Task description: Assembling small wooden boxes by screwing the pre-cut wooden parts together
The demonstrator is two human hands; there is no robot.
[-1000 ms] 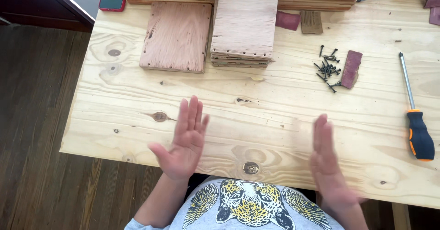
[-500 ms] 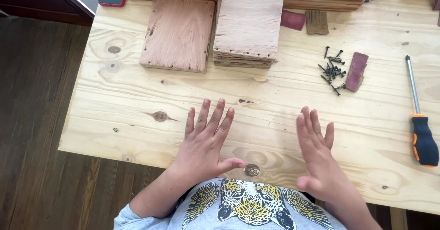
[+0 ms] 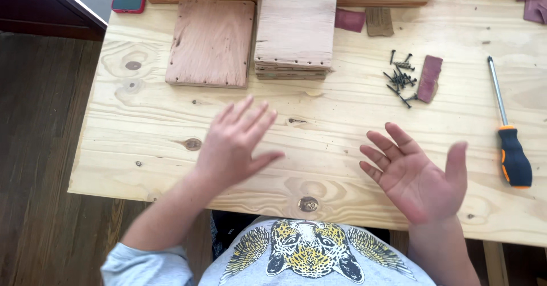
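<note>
Left hand (image 3: 236, 143) empty, palm down, fingers spread, over the pale pine tabletop (image 3: 342, 115) near its front edge, left of middle. Right hand (image 3: 419, 175) empty, palm up, fingers open, toward the front edge, right of middle. Hands well apart, neither holding anything; contact with the wood unclear.

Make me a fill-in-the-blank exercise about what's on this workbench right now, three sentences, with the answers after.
1. The right hand is turned palm ____.
2. The orange and black screwdriver lies to the ____ of the pile of dark screws.
3. Both hands, the left hand included, hold ____.

Missing words: up; right; nothing
</note>
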